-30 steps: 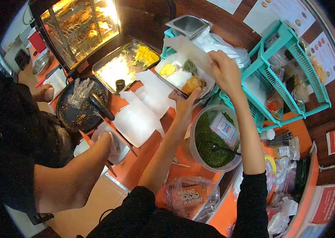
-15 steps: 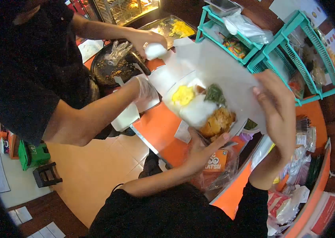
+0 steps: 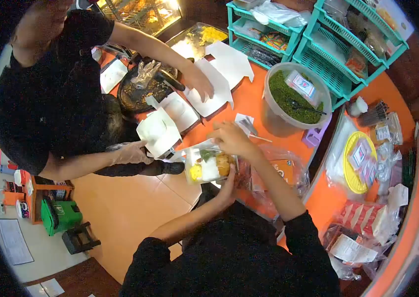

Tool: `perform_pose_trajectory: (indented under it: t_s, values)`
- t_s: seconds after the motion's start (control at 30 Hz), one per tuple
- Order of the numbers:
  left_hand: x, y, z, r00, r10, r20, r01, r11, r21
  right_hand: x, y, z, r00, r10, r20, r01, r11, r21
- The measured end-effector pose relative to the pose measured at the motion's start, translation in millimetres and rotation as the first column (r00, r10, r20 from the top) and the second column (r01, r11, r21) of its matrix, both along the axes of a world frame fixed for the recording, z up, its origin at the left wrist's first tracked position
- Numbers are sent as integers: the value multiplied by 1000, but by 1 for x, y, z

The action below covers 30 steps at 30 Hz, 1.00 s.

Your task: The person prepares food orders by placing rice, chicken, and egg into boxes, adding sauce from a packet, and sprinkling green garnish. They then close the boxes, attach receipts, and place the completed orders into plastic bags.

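Observation:
A small food box (image 3: 188,174) is tilted toward me near the counter's front edge. Inside it are white rice (image 3: 210,169), yellow shredded food (image 3: 196,172), dark greens (image 3: 206,154) and a browned fried piece (image 3: 224,164). My left hand (image 3: 226,192) grips the box's near right side from below, thumb up along it. At the far right corner, my right hand (image 3: 233,140) has its fingers bent over the edge. Just beyond that hand lies a small white paper (image 3: 244,122) with a thin stick.
Beside me, a co-worker's gloved hand (image 3: 132,153) holds a white box (image 3: 159,133); their other hand rests by further white boxes. A tub of chopped greens (image 3: 296,99), teal racks (image 3: 329,64), a dark pan (image 3: 135,89) and plastic bags (image 3: 279,168) occupy the counter.
The food box has come lower and closer to me, and its large white flap no longer spreads upward. My right hand has moved left to the box. The co-worker's bare hand no longer shows a white lump.

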State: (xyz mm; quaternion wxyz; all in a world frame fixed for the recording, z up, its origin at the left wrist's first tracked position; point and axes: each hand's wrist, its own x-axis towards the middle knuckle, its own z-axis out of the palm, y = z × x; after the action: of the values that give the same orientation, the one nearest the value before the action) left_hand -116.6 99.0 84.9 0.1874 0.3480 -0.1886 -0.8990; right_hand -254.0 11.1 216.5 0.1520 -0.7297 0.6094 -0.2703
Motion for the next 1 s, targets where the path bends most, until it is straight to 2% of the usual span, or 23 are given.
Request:
perform_pose_trajectory:
  t_s: [0.03,0.1,0.13,0.2,0.23,0.27,0.3,0.33,0.37,0.43,0.47,0.5,0.53,0.57,0.63,0.67,0.77,0.83,0.9,0.97,1.0]
  values:
    - [-1,-6,-3,1000,-6,2,6,1000,-4,0,-3,-6,1000,-6,2,6,1000,-4]
    - [0,-12,-7,999,-24,34,15,968,251,2,-3,-12,997,-48,64,49,999,-15]
    - [1,-12,-9,999,-25,34,15,967,254,3,-1,-12,997,-49,65,49,999,-12]
    - [3,-16,-10,998,-41,37,31,975,219,4,9,-9,986,-80,143,124,933,-337]
    - [6,-19,3,998,-46,39,37,975,219,3,17,-8,986,-85,145,130,933,-336]
    - [10,-22,16,994,-63,92,40,970,241,1,28,-8,916,-288,279,365,887,-284]
    - [12,-26,26,986,-81,144,41,964,261,0,41,-8,788,-471,396,575,792,-203]
    - [18,-28,19,986,-86,145,46,965,259,1,55,-6,698,-617,364,641,765,67]
    - [26,-27,13,929,-90,358,37,988,153,4,72,-7,603,-744,289,666,669,330]
    - [27,-27,16,829,-76,554,63,997,42,14,99,-75,721,-686,98,653,719,238]
    - [22,-29,36,793,163,588,214,828,-518,23,106,-94,713,-694,101,660,713,235]
    - [16,-34,56,797,381,469,345,350,-871,31,108,-108,696,-710,108,697,704,139]
    - [10,-46,72,733,329,595,554,219,-804,33,106,-108,680,-723,117,725,688,39]
    - [2,-57,73,736,329,592,555,208,-806,30,107,-108,675,-727,122,730,683,33]
    - [-13,-77,62,683,223,695,645,261,-718,26,109,-96,697,-681,225,618,729,293]
    - [-18,-84,46,681,317,660,642,174,-746,24,109,-93,694,-683,230,622,728,288]
    - [-22,-101,18,663,324,674,683,106,-723,23,119,-91,665,-694,277,624,720,304]
    - [-21,-105,18,684,291,669,660,143,-738,22,126,-88,756,-574,315,581,810,80]
    - [-23,-111,20,703,260,662,638,180,-749,24,123,-84,741,-595,311,586,799,132]
    - [-24,-118,24,640,191,744,733,140,-666,28,112,-79,728,-612,309,584,790,188]
    - [-24,-121,21,639,193,744,733,140,-666,28,103,-80,741,-630,231,604,777,179]
